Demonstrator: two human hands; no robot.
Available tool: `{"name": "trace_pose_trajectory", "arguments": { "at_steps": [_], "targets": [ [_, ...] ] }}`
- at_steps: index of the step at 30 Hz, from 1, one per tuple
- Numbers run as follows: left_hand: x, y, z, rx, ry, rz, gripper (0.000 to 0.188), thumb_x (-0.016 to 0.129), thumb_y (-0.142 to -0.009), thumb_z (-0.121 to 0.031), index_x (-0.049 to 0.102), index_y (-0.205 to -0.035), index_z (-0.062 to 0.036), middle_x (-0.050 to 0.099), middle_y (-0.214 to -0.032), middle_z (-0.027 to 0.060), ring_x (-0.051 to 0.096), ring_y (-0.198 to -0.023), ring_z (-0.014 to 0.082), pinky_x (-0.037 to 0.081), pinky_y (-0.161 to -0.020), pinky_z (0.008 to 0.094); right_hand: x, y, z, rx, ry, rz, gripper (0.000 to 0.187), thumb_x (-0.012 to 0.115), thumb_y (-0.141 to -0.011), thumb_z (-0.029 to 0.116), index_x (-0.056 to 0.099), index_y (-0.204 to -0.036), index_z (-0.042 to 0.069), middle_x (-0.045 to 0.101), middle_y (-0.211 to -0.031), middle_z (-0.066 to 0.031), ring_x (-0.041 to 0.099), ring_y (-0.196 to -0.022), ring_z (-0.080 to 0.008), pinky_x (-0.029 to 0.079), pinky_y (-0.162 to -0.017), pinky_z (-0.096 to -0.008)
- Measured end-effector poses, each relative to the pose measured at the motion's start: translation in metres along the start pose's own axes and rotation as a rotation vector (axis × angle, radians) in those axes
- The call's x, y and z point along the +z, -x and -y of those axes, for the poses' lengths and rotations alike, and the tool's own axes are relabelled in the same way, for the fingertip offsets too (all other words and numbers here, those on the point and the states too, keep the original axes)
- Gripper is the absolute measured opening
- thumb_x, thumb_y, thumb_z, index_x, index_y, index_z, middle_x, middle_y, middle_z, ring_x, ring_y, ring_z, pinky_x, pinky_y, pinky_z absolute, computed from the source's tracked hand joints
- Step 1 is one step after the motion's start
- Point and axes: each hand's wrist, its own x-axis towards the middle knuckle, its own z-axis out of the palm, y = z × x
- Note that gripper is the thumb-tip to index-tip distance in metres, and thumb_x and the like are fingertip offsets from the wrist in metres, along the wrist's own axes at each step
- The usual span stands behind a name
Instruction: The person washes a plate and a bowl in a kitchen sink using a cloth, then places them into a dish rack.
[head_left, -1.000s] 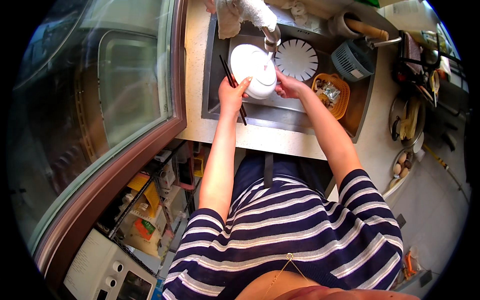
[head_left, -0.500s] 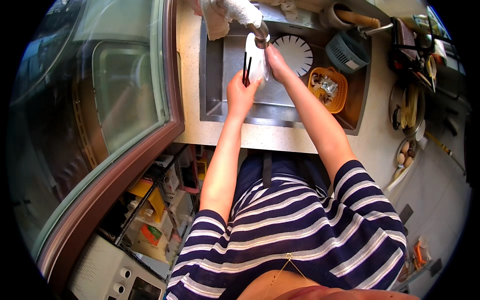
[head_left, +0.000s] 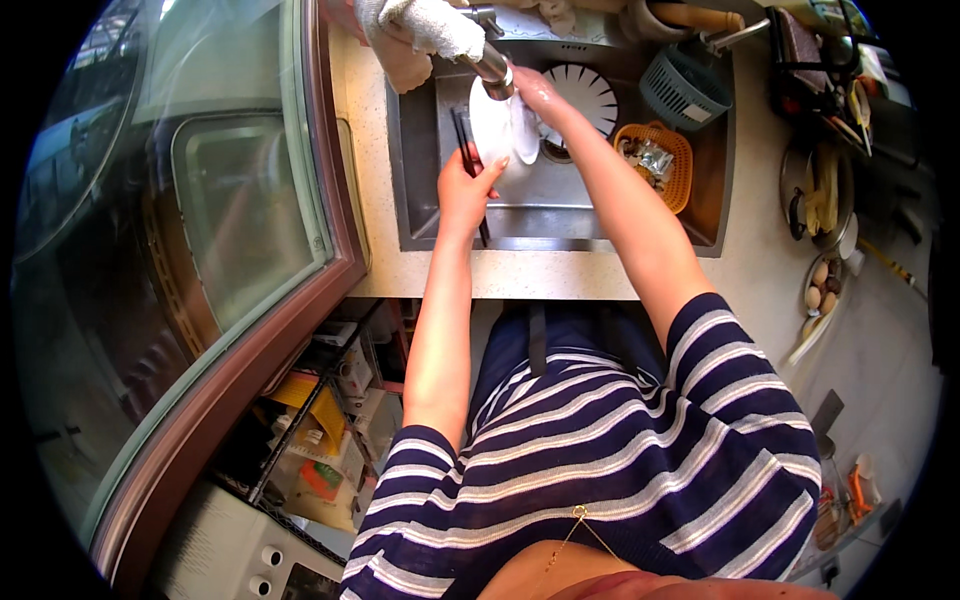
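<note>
A white dish (head_left: pixel 490 125) is held tilted under the tap (head_left: pixel 493 78), with what looks like water running over it. My left hand (head_left: pixel 464 198) is closed on its near edge, thumb on the dish, and also grips a pair of dark chopsticks (head_left: pixel 462 140) along its left side. At the far right edge of the dish, my wet right hand (head_left: pixel 540 93) is closed on the rim; some of its fingers are hidden. Behind that hand, a white plate with black rim strokes (head_left: pixel 592 98) rests in the steel sink (head_left: pixel 550 222).
An orange basket (head_left: pixel 682 180) with scraps and a blue-grey basket (head_left: pixel 668 92) stand at the sink's right. A towel (head_left: pixel 425 35) drapes over the tap. An open window frame (head_left: pixel 345 262) borders the left; a bowl of eggs (head_left: pixel 822 288) sits on the right counter (head_left: pixel 752 245).
The dish has turned to show more of its face, and the chopsticks now slant along its left. My left hand has shifted slightly nearer in the sink. The view has shifted a little.
</note>
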Motion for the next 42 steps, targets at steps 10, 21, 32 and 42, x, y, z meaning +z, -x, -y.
{"name": "trace_pose_trajectory", "arguments": {
  "at_steps": [10, 21, 32, 42],
  "targets": [
    [-0.046, -0.042, 0.049, -0.127, 0.463, 0.039, 0.019, 0.065, -0.096, -0.017, 0.058, -0.110, -0.0057, 0.052, -0.076, -0.0064, 0.041, -0.058, 0.0027, 0.037, -0.054, 0.0220, -0.076, 0.059, 0.026, 0.269, -0.158, 0.392, 0.044, 0.079, -0.081, 0.026, 0.058, -0.116, 0.010, 0.063, -0.108, -0.0001, 0.060, -0.097, -0.0109, 0.050, -0.084, -0.0302],
    [0.006, -0.088, 0.028, -0.290, 0.428, 0.052, 0.055, 0.055, -0.095, -0.058, 0.060, -0.118, -0.0085, 0.060, -0.083, -0.0017, 0.034, -0.050, 0.0055, 0.036, -0.050, 0.0256, -0.027, 0.146, 0.098, -0.226, 0.197, -0.047, 0.033, 0.081, -0.076, 0.014, 0.060, -0.100, 0.005, 0.068, -0.091, -0.0039, 0.063, -0.082, -0.0107, 0.051, -0.073, -0.0282],
    [-0.031, -0.075, 0.042, -0.580, 0.263, 0.363, 0.017, 0.068, -0.079, -0.021, 0.059, -0.091, -0.0131, 0.055, -0.070, -0.0036, 0.038, -0.045, 0.0070, 0.035, -0.045, 0.0228, -0.011, 0.215, 0.025, -0.528, 1.119, -0.026, 0.032, 0.066, -0.074, 0.000, 0.069, -0.101, 0.017, 0.070, -0.114, -0.0044, 0.056, -0.125, -0.0276, 0.031, -0.115, -0.0479],
    [-0.017, -0.047, 0.045, -0.356, 0.260, 0.334, 0.030, 0.061, -0.077, 0.000, 0.056, -0.106, -0.0048, 0.060, -0.078, 0.0018, 0.053, -0.057, 0.0106, 0.039, -0.049, 0.0251, -0.035, 0.234, -0.013, 0.204, -0.225, -0.350, 0.060, 0.064, -0.087, 0.017, 0.037, -0.138, 0.000, 0.055, -0.126, -0.0180, 0.061, -0.110, -0.0301, 0.054, -0.089, -0.0440]
  ]
}}
